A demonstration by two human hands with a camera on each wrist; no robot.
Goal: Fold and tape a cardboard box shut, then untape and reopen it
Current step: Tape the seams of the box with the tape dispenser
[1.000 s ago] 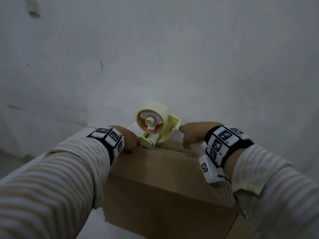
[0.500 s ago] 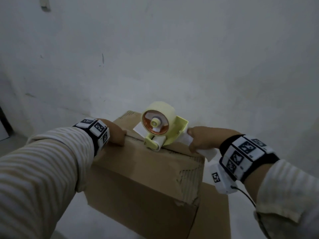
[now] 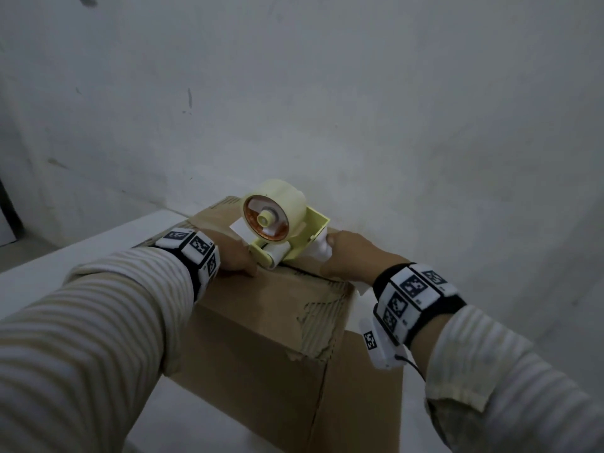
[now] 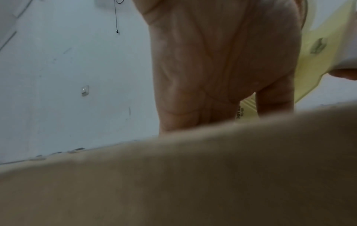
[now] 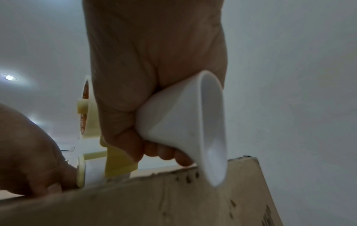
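Item: cardboard box (image 3: 261,322), brown, top flaps folded down, standing on a pale surface (image 3: 98,243) against a white wall (image 3: 359,109); the near right upper corner has its outer paper torn away, exposing corrugation (image 3: 323,325); a seam runs across the top under the tool. Item: tape dispenser (image 3: 284,233), pale yellow frame carrying a cream tape roll (image 3: 277,194) with an orange-brown core (image 3: 266,220), white front roller (image 3: 277,255) bearing on the box top at the seam, frame tilted forward. Its white handle (image 5: 183,122), flared at the end, projects from the rear. Right hand (image 3: 349,256): fingers curled round the handle in a full grip, as the right wrist view plainly shows, fingertips (image 5: 166,154) wrapped beneath, just above the box edge. Left hand (image 3: 233,256): laid on the box top just beside the dispenser's roller, palm down; the left wrist view shows the palm (image 4: 222,61) rising from the cardboard with fingers pointing down onto it, their tips hidden behind the box edge, holding nothing. Both forearms wear striped cream sleeves (image 3: 98,338) and black wrist bands with white marker tiles (image 3: 411,299). A small white switch plate (image 4: 85,90) is fixed to the wall, seen in the left wrist view.
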